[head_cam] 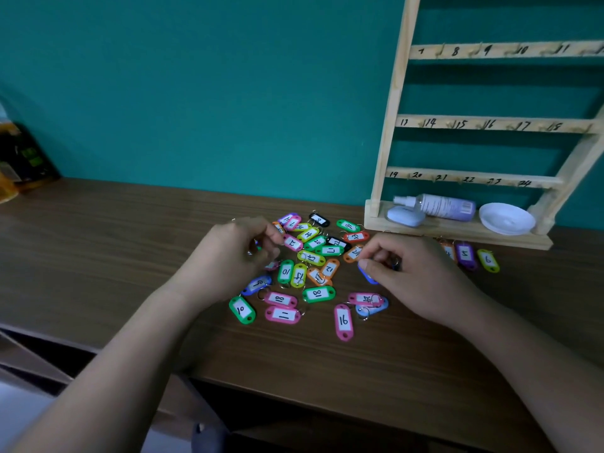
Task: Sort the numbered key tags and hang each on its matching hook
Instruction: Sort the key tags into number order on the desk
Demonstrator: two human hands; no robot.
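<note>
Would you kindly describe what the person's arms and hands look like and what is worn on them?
The left hand and right hand wear no gloves. Both forearms are bare down to the frame's bottom edge, with no sleeves showing, and neither wrist carries a watch or bracelet. Rings cannot be told.

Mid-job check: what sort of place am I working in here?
Probably a home or small office desk: a brown wooden table against a teal wall, a wooden key rack with handwritten numbers standing on it, and a spray bottle on the rack's base.
</note>
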